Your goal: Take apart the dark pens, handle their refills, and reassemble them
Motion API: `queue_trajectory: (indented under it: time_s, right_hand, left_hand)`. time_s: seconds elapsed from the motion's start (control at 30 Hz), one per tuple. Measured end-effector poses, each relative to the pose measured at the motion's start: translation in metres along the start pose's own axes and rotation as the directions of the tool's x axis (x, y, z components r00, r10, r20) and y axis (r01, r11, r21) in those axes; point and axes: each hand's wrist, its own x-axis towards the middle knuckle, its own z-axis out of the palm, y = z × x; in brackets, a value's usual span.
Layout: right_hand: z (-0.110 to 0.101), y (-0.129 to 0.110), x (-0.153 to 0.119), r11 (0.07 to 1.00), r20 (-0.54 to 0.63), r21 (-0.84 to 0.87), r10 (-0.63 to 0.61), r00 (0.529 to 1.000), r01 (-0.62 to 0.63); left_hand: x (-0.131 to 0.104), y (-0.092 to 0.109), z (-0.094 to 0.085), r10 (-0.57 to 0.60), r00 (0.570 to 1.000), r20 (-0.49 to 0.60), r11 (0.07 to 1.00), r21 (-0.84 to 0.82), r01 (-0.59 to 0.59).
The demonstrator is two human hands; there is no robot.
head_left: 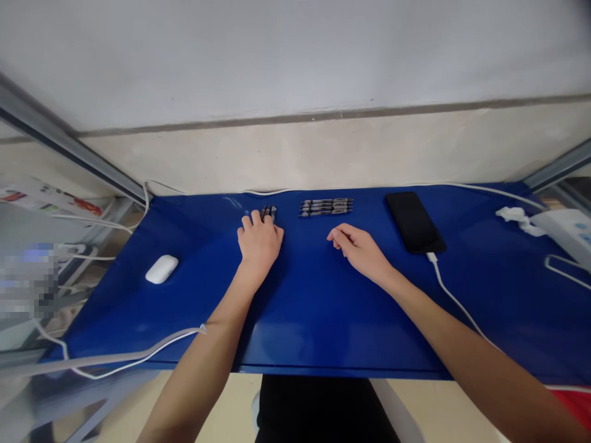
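Glossy blue desk (300, 320) (metal-framed) before a two-toned wall (295, 67).

Slim pens in far-centre row (325, 207): mottled grey and black. Slim pens in cluster left of row (273, 213): dark grey, black. Broad glossy tabletop (295, 314): plain deep blue, paler sheen toward near edge. Flat rectangular phone, right (413, 221): black. Thin phone cable (455, 296): white. Small rounded case, left (162, 269): plain white. Boxy power strip, far right (566, 229): white, light-blue patches. Wall (295, 61): pale grey above, cream below, brownish-grey stripe between. Sleeve, near right (575, 406): bright red. Trousers, near centre (318, 409): black.
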Motion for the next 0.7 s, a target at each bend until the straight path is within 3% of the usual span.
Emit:
queue_trajectory:
  time_s: [0.17,0.33,0.43,0.5,0.53,0.6,0.7]
  right_hand:
    - [0.000,-0.002,0.000,1.000,0.005,-0.007,0.002,1.000,-0.002]
    - [0.000,0.000,0.000,1.000,0.014,-0.008,0.004,1.000,-0.004]
    - [0.000,0.000,0.000,1.000,0.020,-0.007,-0.002,1.000,0.003]
    - [0.000,-0.001,0.000,1.000,0.023,-0.011,-0.006,1.000,0.006]
    - [0.000,-0.001,0.000,1.000,0.024,-0.012,-0.006,1.000,0.006]
    - [0.000,-0.002,-0.001,1.000,0.026,-0.012,-0.003,1.000,0.004]
    - [-0.001,-0.004,-0.001,1.000,0.028,-0.016,-0.008,1.000,0.009]
  left_hand:
    - [0.006,-0.007,0.003,-0.020,1.000,-0.020,1.000,-0.017,0.019]
    - [0.004,-0.003,-0.007,0.018,0.997,-0.077,0.998,-0.054,-0.022]
    - [0.004,-0.002,-0.014,0.014,0.986,-0.165,0.986,-0.160,-0.041]
    - [0.007,-0.004,-0.017,-0.047,0.981,-0.186,0.946,-0.324,-0.016]
    - [0.008,-0.006,-0.017,-0.083,0.981,-0.175,0.895,-0.445,-0.003]
    - [0.014,-0.010,-0.017,-0.106,0.987,-0.119,0.683,-0.730,-0.015]
    - [0.022,-0.016,-0.014,-0.179,0.980,-0.083,0.209,-0.977,-0.045]
